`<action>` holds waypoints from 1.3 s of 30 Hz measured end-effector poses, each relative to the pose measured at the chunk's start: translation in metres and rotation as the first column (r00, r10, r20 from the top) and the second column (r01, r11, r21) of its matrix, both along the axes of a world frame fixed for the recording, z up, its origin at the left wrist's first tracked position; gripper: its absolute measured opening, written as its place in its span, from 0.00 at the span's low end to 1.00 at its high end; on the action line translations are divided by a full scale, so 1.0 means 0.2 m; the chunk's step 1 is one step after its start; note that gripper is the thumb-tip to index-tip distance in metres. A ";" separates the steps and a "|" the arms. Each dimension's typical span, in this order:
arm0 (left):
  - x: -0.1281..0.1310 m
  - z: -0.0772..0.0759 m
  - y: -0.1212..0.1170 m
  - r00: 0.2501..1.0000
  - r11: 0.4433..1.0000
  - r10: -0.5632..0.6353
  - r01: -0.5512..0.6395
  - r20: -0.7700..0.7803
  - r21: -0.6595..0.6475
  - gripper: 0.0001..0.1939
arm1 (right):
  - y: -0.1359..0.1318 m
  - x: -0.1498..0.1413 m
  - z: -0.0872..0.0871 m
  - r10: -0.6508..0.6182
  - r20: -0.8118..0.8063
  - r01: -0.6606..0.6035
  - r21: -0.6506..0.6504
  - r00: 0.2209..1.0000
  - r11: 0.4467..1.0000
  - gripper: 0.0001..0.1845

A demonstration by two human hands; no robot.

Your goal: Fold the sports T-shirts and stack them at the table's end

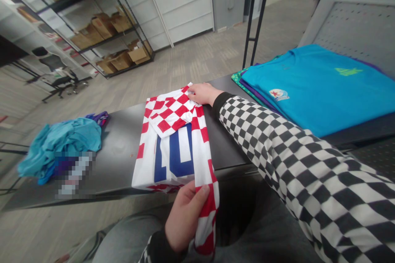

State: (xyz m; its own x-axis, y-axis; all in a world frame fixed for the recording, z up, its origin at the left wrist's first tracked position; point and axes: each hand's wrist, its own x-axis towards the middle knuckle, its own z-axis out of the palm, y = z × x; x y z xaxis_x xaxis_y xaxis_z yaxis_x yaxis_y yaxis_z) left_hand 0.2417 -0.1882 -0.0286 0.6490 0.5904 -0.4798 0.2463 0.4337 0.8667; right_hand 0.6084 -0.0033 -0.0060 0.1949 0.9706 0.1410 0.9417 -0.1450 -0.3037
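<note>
A white football jersey with a red-and-white checkered yoke and a blue number lies folded on the dark table. My right hand, in a black-and-white checkered sleeve, reaches over the table with its fingers closed on the jersey's far corner. Near the table's front edge, my left hand grips a red-and-white sleeve strip of the jersey, which hangs down past the edge with the thumb on top.
On the dark table, a crumpled teal garment lies to the left, partly over purple cloth. A folded blue T-shirt tops a stack to the right. Behind stand metal shelves with cardboard boxes, an office chair and a black stand.
</note>
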 end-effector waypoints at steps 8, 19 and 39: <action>0.08 0.25 0.01 0.997 0.734 -0.032 0.073 -0.073 0.675 0.12 | 0.00 0.01 -0.01 0.012 -0.005 -0.012 0.013 1.000 1.000 0.26; -0.20 -0.25 -0.04 0.957 0.955 -0.187 0.230 -0.220 0.187 0.22 | 0.01 0.00 0.00 0.009 0.007 -0.009 0.002 1.000 1.000 0.24; 0.27 0.22 1.54 0.759 0.344 0.374 0.421 -0.533 0.840 0.16 | -0.01 0.02 -0.01 0.024 0.009 -0.024 0.021 1.000 0.999 0.22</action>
